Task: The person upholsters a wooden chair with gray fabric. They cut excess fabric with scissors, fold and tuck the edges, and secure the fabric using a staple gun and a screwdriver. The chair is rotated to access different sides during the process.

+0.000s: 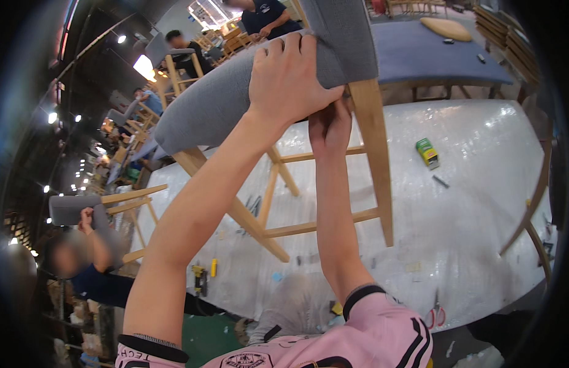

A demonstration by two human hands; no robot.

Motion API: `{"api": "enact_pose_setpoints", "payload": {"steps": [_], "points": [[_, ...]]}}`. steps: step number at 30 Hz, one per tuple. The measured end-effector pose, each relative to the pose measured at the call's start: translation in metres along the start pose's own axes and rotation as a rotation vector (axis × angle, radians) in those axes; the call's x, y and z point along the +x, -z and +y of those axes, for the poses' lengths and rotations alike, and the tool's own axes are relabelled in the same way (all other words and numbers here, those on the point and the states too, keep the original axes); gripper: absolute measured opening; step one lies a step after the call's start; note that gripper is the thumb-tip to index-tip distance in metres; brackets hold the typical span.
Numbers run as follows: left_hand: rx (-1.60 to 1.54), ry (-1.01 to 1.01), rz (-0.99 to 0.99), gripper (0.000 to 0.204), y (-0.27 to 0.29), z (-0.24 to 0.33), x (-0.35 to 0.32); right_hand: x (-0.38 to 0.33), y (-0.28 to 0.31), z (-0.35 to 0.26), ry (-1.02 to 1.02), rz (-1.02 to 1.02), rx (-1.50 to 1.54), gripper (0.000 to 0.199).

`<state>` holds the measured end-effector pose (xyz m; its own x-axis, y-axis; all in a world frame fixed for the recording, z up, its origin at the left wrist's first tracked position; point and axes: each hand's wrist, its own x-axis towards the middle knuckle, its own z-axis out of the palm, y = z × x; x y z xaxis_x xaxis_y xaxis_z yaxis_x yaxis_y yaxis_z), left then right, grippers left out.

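Observation:
A grey upholstered chair with pale wooden legs stands in front of me on the table. My left hand is closed over the side of its seat by the backrest, fingers bent over the fabric and thumb toward the top of a rear leg. Close below that thumb, my right hand reaches up under the seat edge beside the same leg. Its fingers look drawn together and are partly hidden, so whatever they pinch does not show.
The table has a plastic-film cover. On it lie a green-and-yellow box, a small dark piece, red-handled scissors and a yellow-black tool. A co-worker handles another grey chair at left. A blue-topped table stands beyond.

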<state>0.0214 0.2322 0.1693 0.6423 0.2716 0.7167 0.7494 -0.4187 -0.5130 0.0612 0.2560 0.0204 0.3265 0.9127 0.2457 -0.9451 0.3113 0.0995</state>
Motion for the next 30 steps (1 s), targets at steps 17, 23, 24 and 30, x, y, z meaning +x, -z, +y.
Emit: {"api": "enact_pose_setpoints", "payload": {"steps": [17, 23, 24, 30], "points": [[0.154, 0.007, 0.052, 0.078, -0.068, -0.039, 0.012, -0.648, 0.309, -0.218, -0.609, 1.35, -0.617, 0.071], [0.157, 0.021, -0.012, 0.078, -0.058, -0.029, 0.014, -0.584, 0.327, -0.166, -0.317, 1.577, -0.507, 0.082], [0.149, 0.025, -0.021, 0.079, -0.057, -0.027, 0.014, -0.582, 0.33, -0.16, -0.29, 1.555, -0.515, 0.081], [0.121, 0.034, -0.108, 0.078, -0.037, -0.018, 0.01, -0.589, 0.357, -0.167, -0.221, 1.487, -0.368, 0.048]]}}
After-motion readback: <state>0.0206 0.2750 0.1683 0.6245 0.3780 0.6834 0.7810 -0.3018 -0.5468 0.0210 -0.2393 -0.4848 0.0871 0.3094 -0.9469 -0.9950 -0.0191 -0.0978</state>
